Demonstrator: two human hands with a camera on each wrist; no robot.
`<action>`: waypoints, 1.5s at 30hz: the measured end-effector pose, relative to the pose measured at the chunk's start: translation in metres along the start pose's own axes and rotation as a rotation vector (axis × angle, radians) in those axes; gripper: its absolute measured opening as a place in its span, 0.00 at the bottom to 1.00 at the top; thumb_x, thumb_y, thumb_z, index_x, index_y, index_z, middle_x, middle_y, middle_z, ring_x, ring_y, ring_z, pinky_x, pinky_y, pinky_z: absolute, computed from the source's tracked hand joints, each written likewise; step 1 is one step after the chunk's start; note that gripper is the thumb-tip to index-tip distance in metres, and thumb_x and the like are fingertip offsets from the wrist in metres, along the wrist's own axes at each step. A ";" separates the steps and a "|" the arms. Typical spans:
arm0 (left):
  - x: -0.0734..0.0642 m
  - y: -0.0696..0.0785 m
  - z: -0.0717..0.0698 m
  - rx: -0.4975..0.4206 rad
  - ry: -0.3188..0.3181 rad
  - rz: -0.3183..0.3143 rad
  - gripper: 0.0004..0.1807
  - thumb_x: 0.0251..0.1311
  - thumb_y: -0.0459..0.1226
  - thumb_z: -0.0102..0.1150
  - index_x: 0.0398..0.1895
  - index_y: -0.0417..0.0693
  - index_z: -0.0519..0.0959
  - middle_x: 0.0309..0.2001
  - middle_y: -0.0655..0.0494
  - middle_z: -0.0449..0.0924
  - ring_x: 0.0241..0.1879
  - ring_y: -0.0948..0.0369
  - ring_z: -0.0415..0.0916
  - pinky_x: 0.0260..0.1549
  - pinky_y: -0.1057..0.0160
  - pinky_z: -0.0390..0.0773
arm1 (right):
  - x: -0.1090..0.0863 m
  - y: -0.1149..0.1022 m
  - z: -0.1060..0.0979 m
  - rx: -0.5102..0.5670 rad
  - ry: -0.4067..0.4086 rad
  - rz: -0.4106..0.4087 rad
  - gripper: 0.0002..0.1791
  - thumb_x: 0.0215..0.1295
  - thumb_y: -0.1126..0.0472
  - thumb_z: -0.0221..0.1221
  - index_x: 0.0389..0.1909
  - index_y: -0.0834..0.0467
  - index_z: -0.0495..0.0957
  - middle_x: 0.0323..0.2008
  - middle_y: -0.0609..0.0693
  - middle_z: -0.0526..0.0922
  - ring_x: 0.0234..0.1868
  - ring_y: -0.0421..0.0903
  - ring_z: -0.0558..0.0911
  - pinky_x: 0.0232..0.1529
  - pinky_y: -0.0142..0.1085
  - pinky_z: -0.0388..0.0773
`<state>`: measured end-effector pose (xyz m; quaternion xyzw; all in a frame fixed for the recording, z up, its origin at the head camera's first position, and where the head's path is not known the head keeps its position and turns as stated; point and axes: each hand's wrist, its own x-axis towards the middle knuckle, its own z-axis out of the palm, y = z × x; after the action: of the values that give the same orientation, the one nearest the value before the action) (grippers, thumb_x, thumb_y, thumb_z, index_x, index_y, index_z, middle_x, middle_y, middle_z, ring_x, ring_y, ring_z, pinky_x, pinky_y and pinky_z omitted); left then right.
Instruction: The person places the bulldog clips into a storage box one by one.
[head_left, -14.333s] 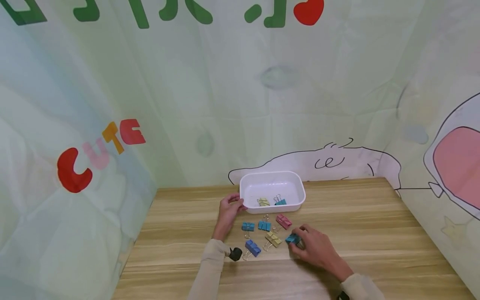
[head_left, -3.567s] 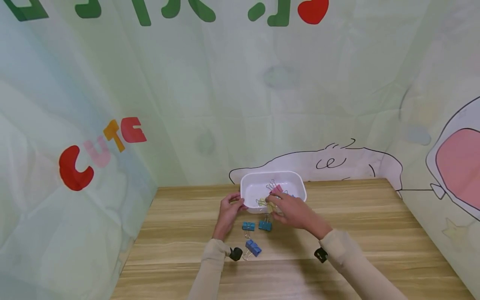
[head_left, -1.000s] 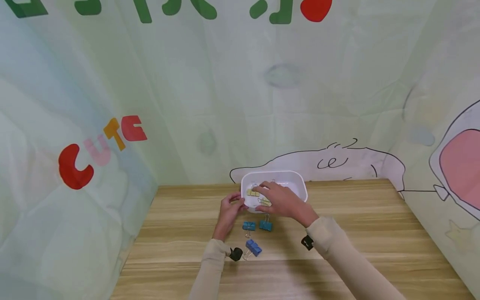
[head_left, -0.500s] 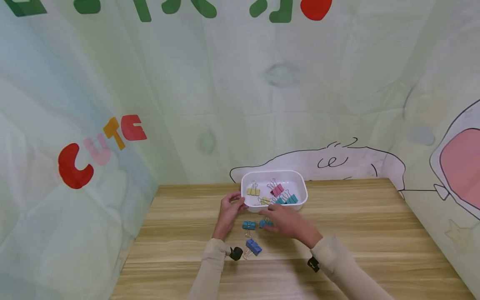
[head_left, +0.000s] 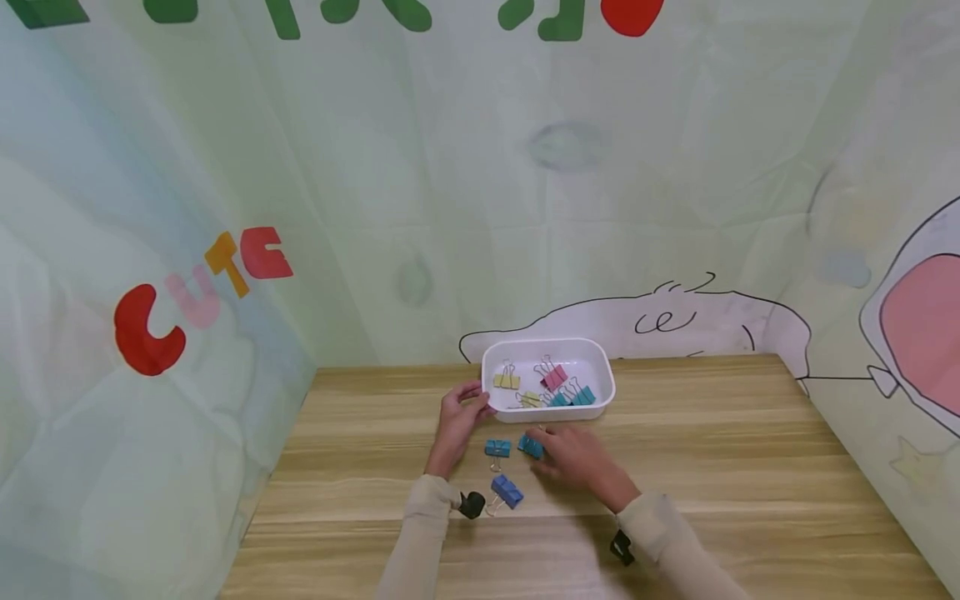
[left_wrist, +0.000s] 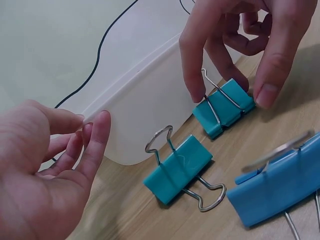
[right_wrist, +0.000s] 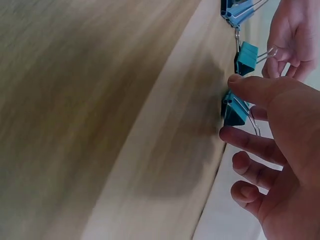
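Observation:
My left hand (head_left: 459, 421) pinches the left end of the white plastic box (head_left: 606, 385) between thumb and fingers. In front of the box, my right hand (head_left: 581, 457) has its thumb and a finger at opposite ends of a teal binder clip (left_wrist: 225, 109) lying on the table. To the left of that clip is a second teal binder clip (left_wrist: 179, 169), with nobody touching it. A blue binder clip (head_left: 507, 491) lies nearer the person. Inside the box are yellow binder clips (head_left: 507, 382), a pink one (head_left: 554, 377) and teal ones (head_left: 582, 396).
The wood-grain table (head_left: 750, 467) carries the box near its back edge. A printed cloth backdrop (head_left: 420, 208) rises behind and along both sides. Each wrist wears a small black camera (head_left: 472, 504).
Over the last second my right hand has come from above the box to the teal clip in front. Earlier, more clips lay on the table; several are now in the box. My left hand stays put.

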<state>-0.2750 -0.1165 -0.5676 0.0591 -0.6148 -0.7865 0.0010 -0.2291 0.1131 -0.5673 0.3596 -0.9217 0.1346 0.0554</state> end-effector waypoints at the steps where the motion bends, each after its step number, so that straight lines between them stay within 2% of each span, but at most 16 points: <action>1: 0.001 0.000 0.000 0.001 0.001 -0.003 0.20 0.71 0.22 0.56 0.63 0.21 0.70 0.49 0.41 0.71 0.38 0.54 0.81 0.41 0.66 0.90 | 0.000 0.000 0.001 0.005 0.005 0.004 0.25 0.64 0.52 0.73 0.60 0.54 0.80 0.42 0.51 0.86 0.38 0.48 0.84 0.35 0.40 0.87; 6: 0.002 -0.001 -0.001 0.004 -0.001 -0.005 0.20 0.71 0.22 0.56 0.63 0.21 0.70 0.49 0.41 0.71 0.38 0.55 0.81 0.40 0.66 0.90 | 0.001 -0.001 0.007 0.006 0.008 0.046 0.24 0.64 0.52 0.72 0.58 0.51 0.80 0.38 0.49 0.84 0.34 0.47 0.82 0.26 0.36 0.82; 11: 0.002 -0.001 -0.001 -0.001 -0.001 -0.001 0.20 0.70 0.21 0.56 0.62 0.20 0.70 0.48 0.41 0.71 0.36 0.55 0.81 0.39 0.66 0.90 | 0.002 -0.004 0.009 0.009 -0.003 0.089 0.22 0.66 0.52 0.72 0.58 0.51 0.79 0.39 0.49 0.84 0.35 0.46 0.82 0.26 0.35 0.82; 18: 0.001 -0.002 -0.001 0.008 -0.003 0.003 0.20 0.71 0.22 0.56 0.63 0.21 0.70 0.49 0.41 0.71 0.38 0.54 0.81 0.41 0.64 0.91 | 0.003 -0.005 0.010 -0.008 0.046 0.079 0.16 0.67 0.55 0.71 0.52 0.53 0.79 0.35 0.49 0.82 0.31 0.45 0.80 0.23 0.34 0.79; 25: 0.001 -0.001 -0.001 0.006 -0.005 -0.001 0.20 0.71 0.23 0.56 0.63 0.21 0.69 0.50 0.41 0.71 0.39 0.53 0.81 0.44 0.63 0.90 | 0.004 -0.005 0.011 -0.061 0.050 0.071 0.15 0.65 0.55 0.71 0.47 0.51 0.77 0.29 0.46 0.78 0.27 0.46 0.79 0.17 0.34 0.74; 32: 0.001 -0.002 -0.002 0.013 0.000 -0.010 0.20 0.72 0.23 0.56 0.64 0.22 0.69 0.51 0.40 0.70 0.39 0.54 0.81 0.43 0.64 0.90 | 0.003 -0.006 0.007 -0.054 0.025 0.074 0.16 0.64 0.57 0.72 0.47 0.51 0.76 0.30 0.46 0.79 0.26 0.43 0.75 0.19 0.32 0.73; 39: 0.001 -0.001 0.000 0.008 0.005 -0.013 0.20 0.71 0.23 0.56 0.63 0.22 0.70 0.51 0.40 0.70 0.38 0.56 0.80 0.42 0.65 0.90 | 0.003 -0.006 -0.003 -0.080 0.047 0.044 0.18 0.62 0.57 0.72 0.48 0.51 0.76 0.32 0.44 0.79 0.26 0.41 0.72 0.20 0.29 0.70; 45: 0.002 -0.001 -0.001 -0.011 -0.001 -0.009 0.20 0.70 0.22 0.57 0.62 0.21 0.70 0.50 0.40 0.70 0.37 0.57 0.80 0.42 0.65 0.90 | 0.003 -0.004 -0.013 -0.102 0.040 0.044 0.18 0.63 0.55 0.73 0.49 0.50 0.77 0.32 0.44 0.79 0.27 0.41 0.72 0.23 0.29 0.73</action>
<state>-0.2769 -0.1171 -0.5691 0.0616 -0.6101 -0.7899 -0.0027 -0.2282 0.1123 -0.5533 0.3330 -0.9338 0.0956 0.0892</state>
